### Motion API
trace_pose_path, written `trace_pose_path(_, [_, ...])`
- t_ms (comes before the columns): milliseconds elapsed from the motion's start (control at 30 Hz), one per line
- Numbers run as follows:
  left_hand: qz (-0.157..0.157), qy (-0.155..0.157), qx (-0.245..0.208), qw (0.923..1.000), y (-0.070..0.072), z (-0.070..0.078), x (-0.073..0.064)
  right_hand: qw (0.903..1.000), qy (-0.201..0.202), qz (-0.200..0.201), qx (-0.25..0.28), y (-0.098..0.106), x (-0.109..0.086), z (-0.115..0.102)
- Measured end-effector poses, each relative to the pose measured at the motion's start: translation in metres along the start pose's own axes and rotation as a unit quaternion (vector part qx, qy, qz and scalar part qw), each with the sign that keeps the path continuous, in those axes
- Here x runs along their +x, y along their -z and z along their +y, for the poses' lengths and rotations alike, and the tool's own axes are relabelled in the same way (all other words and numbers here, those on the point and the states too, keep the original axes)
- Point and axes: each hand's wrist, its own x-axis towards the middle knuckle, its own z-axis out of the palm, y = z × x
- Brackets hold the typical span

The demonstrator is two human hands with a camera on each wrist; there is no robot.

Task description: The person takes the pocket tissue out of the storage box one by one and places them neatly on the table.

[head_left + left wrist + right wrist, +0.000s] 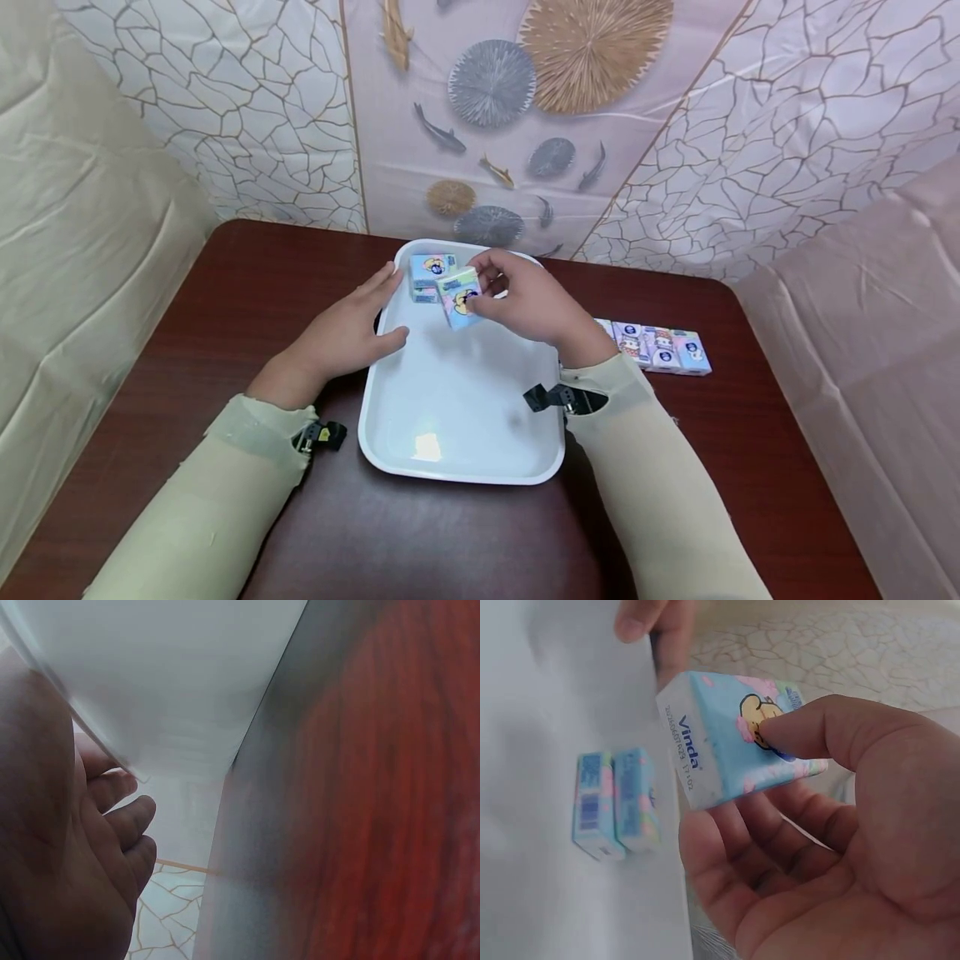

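My right hand (532,300) pinches a small blue tissue pack (454,287) above the white tray (457,400), thumb on its front and fingers behind. The pack's end shows "Vinda" in the right wrist view. Two more tissue packs (635,802) lie one on the other inside the tray, near its far left corner in the head view. At the tray's left rim, my left hand (337,333) touches the edge with its fingers extended and its thumb reaching over the inside. The left wrist view shows that hand (67,825) beside the tray's outer wall, holding no pack.
A row of several tissue packs (663,347) lies on the dark red table (750,442) to the right of the tray, partly hidden behind my right forearm. Patterned cloth (262,108) hangs along the table's far edge, with plain cloth at both sides.
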Motion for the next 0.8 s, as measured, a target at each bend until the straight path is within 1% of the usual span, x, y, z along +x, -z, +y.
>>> trace_pose_path(200, [0.000,0.000,-0.005,1.0000,0.000,0.000,-0.001,0.9993,-0.019,0.031,0.006,0.018,-0.020,0.004])
trace_pose_path(367, [-0.001,0.000,-0.006,1.0000,0.000,0.000,-0.001,0.9974,-0.044,0.057,0.009,0.029,-0.036,0.011])
trace_pose_path(700, [0.000,-0.009,-0.007,0.9999,0.001,-0.001,-0.001,0.9950,-0.058,0.080,0.012,0.039,-0.062,0.024])
trace_pose_path(800, [-0.001,-0.008,-0.006,0.9999,0.001,-0.001,-0.001,0.9940,-0.063,0.090,0.002,0.041,-0.070,0.028])
